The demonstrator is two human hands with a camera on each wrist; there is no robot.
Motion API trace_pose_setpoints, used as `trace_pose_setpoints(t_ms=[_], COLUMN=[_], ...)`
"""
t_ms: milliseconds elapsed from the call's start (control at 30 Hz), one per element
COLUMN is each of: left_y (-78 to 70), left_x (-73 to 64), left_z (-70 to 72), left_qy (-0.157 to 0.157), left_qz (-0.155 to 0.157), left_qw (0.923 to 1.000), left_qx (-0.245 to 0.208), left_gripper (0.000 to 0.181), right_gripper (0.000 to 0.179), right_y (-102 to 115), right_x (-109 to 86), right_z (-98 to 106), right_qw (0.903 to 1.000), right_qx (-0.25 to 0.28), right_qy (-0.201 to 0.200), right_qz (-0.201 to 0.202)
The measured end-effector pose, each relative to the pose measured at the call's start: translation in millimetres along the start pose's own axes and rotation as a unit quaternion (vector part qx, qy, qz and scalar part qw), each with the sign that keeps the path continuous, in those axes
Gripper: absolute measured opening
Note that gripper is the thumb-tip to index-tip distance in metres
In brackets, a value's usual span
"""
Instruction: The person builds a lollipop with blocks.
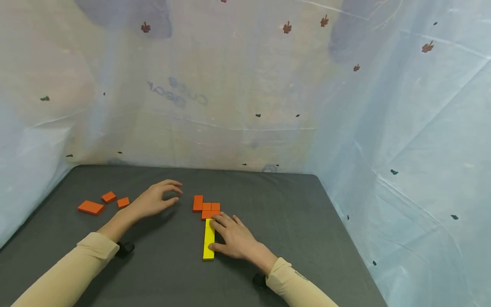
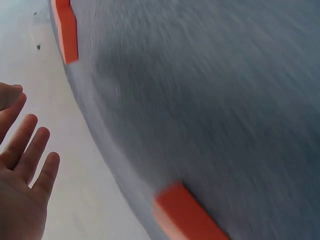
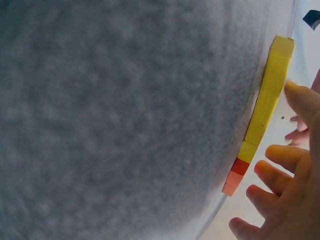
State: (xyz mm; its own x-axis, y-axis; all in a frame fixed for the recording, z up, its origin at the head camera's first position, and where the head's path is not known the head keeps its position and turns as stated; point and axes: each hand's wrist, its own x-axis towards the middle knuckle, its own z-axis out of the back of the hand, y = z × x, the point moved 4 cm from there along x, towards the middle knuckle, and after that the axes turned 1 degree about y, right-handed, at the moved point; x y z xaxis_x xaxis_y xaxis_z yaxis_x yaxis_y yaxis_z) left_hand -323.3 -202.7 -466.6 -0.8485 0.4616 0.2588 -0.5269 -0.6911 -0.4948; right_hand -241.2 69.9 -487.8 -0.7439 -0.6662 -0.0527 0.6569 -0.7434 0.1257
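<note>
Both our right hand (image 1: 238, 239) and left hand (image 1: 155, 199) have fingers spread; the yellow strip (image 1: 208, 238) lies leftward, at the right hand's nearer fingertips, long axis toward the table's (image 1: 303, 238) far edge.

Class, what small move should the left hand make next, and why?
Probably reach the left hand toward the three loose orange blocks: it holds nothing, and those blocks lie apart from the orange group, while the right hand is at the yellow strip.
</note>
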Motion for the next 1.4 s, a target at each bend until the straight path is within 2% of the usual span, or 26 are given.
trace_pose_setpoints(t_ms=[167, 300, 600, 733, 933, 1033, 1300, 1400], left_y=[11.2, 19.5, 35.0, 39.3, 45.8, 47.6, 42.9, 41.1], left_x=[-21.6, -41.1, -85.2, -100.0, -113.1, -116.3, -120.9, -121.6], left_z=[17.8, 27.0, 38.8, 40.8, 39.7, 39.1, 35.3, 35.6], left_qy=[-0.021, -0.021, 0.010, 0.026, 0.051, 0.053, 0.055, 0.065], left_qz=[0.001, 0.010, 0.024, 0.017, 0.030, 0.037, 0.021, 0.025], left_qw=[0.9994, 0.9985, 0.9946, 0.9923, 0.9911, 0.9913, 0.9936, 0.9939], left_qx=[0.026, 0.051, 0.101, 0.120, 0.119, 0.114, 0.097, 0.085], left_gripper=[0.025, 0.024, 0.027, 0.028, 0.034, 0.037, 0.041, 0.046], right_gripper=[0.072, 0.073, 0.076, 0.075, 0.074, 0.073, 0.074, 0.074], right_y=[-3.3, -6.0, -8.1, -7.9, -6.5, -5.2, -4.9, -5.2], right_x=[1.6, 4.1, 6.1, 6.0, 5.1, 4.6, 4.1, 4.6], right_z=[1.8, 0.4, -5.1, -6.1, -3.1, -1.2, 0.4, 0.5], right_qw=[0.9999, 0.9998, 0.9998, 0.9998, 0.9995, 0.9992, 0.9993, 0.9993], right_qx=[0.012, 0.013, 0.004, -0.001, -0.016, -0.027, -0.017, -0.015], right_qy=[-0.009, 0.001, 0.015, 0.020, 0.023, 0.021, 0.030, 0.031], right_qz=[-0.006, -0.013, -0.007, 0.001, 0.014, 0.022, 0.016, 0.014])
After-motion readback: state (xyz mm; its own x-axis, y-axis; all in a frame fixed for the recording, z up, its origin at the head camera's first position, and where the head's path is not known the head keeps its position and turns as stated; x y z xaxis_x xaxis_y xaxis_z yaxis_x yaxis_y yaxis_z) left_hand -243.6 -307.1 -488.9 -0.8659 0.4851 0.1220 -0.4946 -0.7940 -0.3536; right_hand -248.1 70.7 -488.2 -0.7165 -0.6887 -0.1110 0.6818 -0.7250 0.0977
